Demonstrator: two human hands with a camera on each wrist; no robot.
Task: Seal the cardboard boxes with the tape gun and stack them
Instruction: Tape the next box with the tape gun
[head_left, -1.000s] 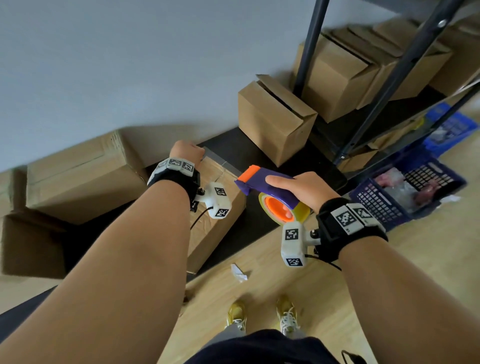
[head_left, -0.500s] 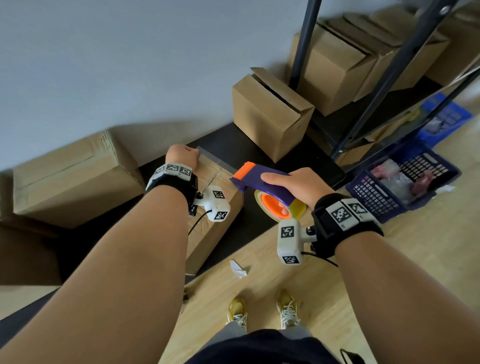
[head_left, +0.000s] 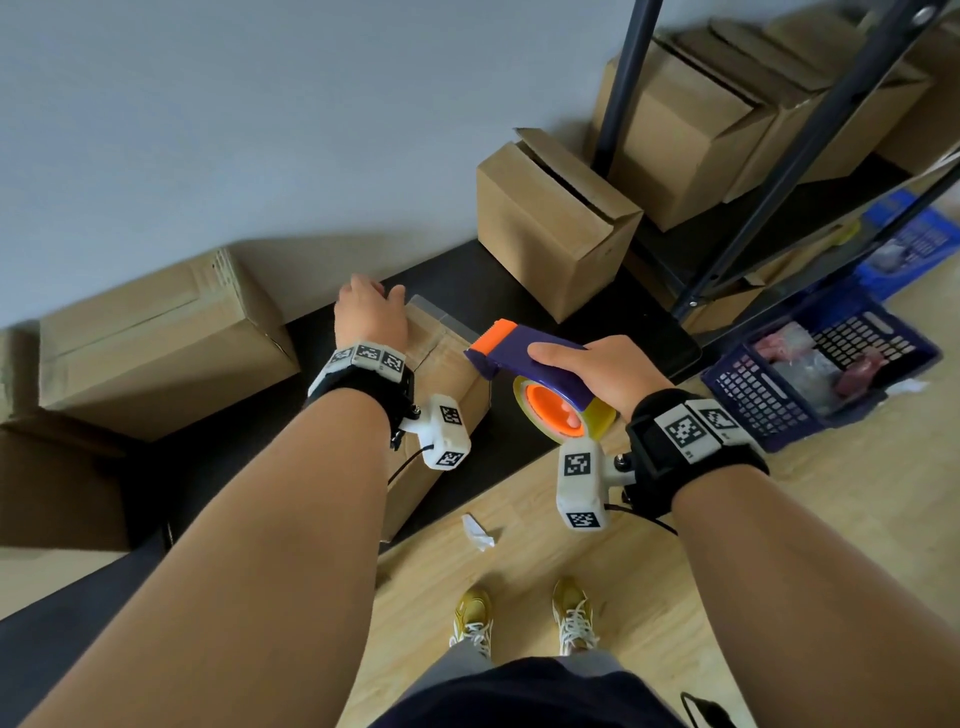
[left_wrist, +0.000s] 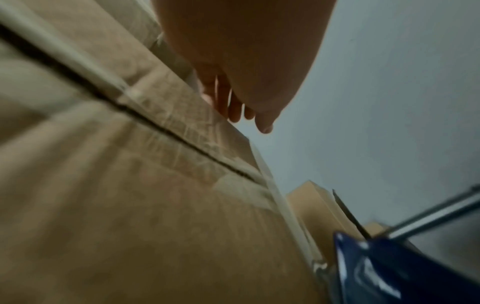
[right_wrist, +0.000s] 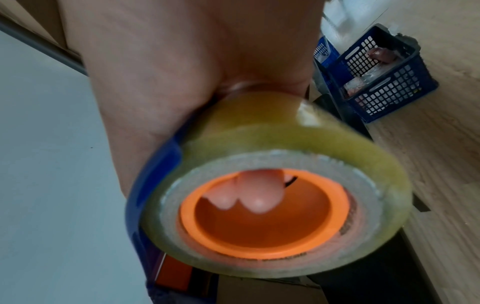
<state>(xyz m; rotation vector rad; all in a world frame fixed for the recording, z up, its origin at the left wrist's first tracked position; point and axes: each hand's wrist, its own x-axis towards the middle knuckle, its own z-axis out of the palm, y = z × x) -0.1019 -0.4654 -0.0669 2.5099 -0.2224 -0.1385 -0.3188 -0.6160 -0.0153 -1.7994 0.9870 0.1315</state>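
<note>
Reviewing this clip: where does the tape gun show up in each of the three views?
Head: tape gun at centre, gripped by the right hand.
Left wrist: only its blue body, bottom right corner.
Right wrist: fills the lower centre, roll side on.
Shared landmark: the open-flapped box, also behind the gun in the left wrist view.

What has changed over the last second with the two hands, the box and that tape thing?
The left hand has opened from a closed fist: its fingers now lie straight over the far edge of the taped box. The right hand has eased the tape gun slightly toward that box. Otherwise unchanged: the right hand keeps its grip on the tape gun, the taped box has not moved, and the open box stands where it was.
</note>
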